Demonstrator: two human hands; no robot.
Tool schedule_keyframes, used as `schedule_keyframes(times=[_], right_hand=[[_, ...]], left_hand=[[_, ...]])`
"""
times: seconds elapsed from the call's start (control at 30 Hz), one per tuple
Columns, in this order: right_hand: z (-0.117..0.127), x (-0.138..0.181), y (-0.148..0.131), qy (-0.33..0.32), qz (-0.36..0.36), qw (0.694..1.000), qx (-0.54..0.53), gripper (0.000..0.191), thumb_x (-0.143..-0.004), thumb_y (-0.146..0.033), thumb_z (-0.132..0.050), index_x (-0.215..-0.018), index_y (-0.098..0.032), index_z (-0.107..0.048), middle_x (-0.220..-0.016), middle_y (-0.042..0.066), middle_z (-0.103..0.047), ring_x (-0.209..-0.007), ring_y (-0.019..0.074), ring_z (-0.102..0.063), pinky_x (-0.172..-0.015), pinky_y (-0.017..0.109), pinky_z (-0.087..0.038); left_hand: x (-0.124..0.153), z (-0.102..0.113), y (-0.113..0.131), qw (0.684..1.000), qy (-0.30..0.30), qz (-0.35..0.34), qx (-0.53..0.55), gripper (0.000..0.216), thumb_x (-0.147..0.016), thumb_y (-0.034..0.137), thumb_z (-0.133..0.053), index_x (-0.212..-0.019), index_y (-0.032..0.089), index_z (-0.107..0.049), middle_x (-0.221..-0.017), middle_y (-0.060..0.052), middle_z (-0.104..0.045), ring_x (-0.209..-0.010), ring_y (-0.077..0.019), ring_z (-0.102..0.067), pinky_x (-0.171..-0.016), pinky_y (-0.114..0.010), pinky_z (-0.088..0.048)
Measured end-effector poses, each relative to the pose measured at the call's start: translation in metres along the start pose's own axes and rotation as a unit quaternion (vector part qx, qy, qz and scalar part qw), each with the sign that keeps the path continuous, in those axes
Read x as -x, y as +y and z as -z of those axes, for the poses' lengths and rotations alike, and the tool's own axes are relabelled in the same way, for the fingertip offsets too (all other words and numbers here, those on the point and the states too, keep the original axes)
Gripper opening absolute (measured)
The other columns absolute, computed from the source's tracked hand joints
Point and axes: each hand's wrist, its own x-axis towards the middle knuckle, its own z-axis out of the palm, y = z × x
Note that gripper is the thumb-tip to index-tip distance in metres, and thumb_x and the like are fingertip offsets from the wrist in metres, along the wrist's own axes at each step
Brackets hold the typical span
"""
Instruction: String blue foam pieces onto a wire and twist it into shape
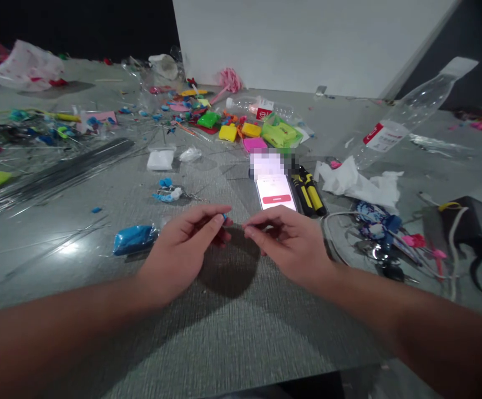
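Observation:
My left hand (186, 244) is closed in a pinch on a small blue piece of clay (224, 216), of which only a little shows between thumb and forefinger. Across a narrow gap, my right hand (290, 239) has its thumb and forefinger pressed together; what they hold, if anything, is too small to make out. Beside my left wrist lies a clear packet of blue clay (135, 239). A small blue-and-white clay piece with thin wire (169, 192) rests beyond it. Past my right hand lies a lit phone (276, 194), partly covered by the fingers.
Yellow-and-black pliers (310, 191) lie right of the phone, near crumpled tissue (361, 180). An empty plastic bottle (407, 119) stands tilted at the right, beyond a black adapter (476, 224). Thin wires (53, 172) spread leftward; colourful clay packets (238, 132) fill the back.

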Motion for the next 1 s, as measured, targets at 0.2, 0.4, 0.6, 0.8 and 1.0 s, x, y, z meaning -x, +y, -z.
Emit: schedule_keyframes(times=[0.2,0.4,0.6,0.8,1.0], right_hand=[[0.002,-0.001,-0.002,-0.047,-0.018,0.999,-0.004,0.012,-0.089,-0.029,-0.075,-0.097,-0.02,-0.077,-0.073,-0.001,-0.073,-0.055,0.0084,-0.063,-0.052,0.021,-0.053],[0.002,0.002,0.005,-0.062,0.004,0.997,0.038,0.017,-0.094,-0.021,-0.066,-0.107,-0.021,-0.076,-0.083,0.002,-0.077,-0.06,0.0103,-0.068,-0.055,0.022,-0.056],[0.001,0.002,0.0,-0.067,-0.031,0.997,-0.001,0.015,-0.081,-0.031,-0.083,-0.084,-0.019,-0.075,-0.066,-0.001,-0.073,-0.055,0.0111,-0.066,-0.051,0.022,-0.053],[0.002,0.0,-0.003,-0.068,0.019,0.995,0.064,0.013,-0.094,-0.019,-0.067,-0.101,-0.021,-0.077,-0.087,0.002,-0.079,-0.074,0.0125,-0.072,-0.068,0.026,-0.057],[0.001,-0.001,0.002,-0.06,-0.045,0.997,-0.003,0.01,-0.086,-0.029,-0.078,-0.088,-0.019,-0.077,-0.072,0.0,-0.075,-0.064,0.0127,-0.067,-0.058,0.025,-0.054]], left_hand=[[-0.006,0.002,0.003,0.999,0.027,0.012,0.021,0.026,-0.089,0.044,-0.074,-0.099,0.02,-0.076,-0.087,-0.002,-0.071,-0.076,-0.0131,-0.063,-0.067,-0.023,-0.051],[0.0,0.003,0.007,1.0,-0.019,-0.022,-0.01,0.022,-0.092,0.04,-0.071,-0.084,0.019,-0.067,-0.074,0.002,-0.066,-0.067,-0.0107,-0.059,-0.063,-0.022,-0.046],[0.0,0.003,0.007,0.998,-0.024,-0.024,-0.045,0.024,-0.093,0.042,-0.069,-0.085,0.02,-0.064,-0.074,0.001,-0.063,-0.068,-0.0119,-0.057,-0.062,-0.023,-0.044],[0.0,0.004,0.006,0.998,-0.029,-0.028,-0.058,0.026,-0.094,0.044,-0.067,-0.086,0.02,-0.064,-0.075,0.001,-0.064,-0.069,-0.0121,-0.058,-0.064,-0.023,-0.045],[-0.001,0.002,0.01,0.993,-0.047,-0.025,-0.102,0.021,-0.088,0.039,-0.076,-0.092,0.019,-0.069,-0.077,0.001,-0.069,-0.072,-0.0131,-0.064,-0.068,-0.024,-0.05]])
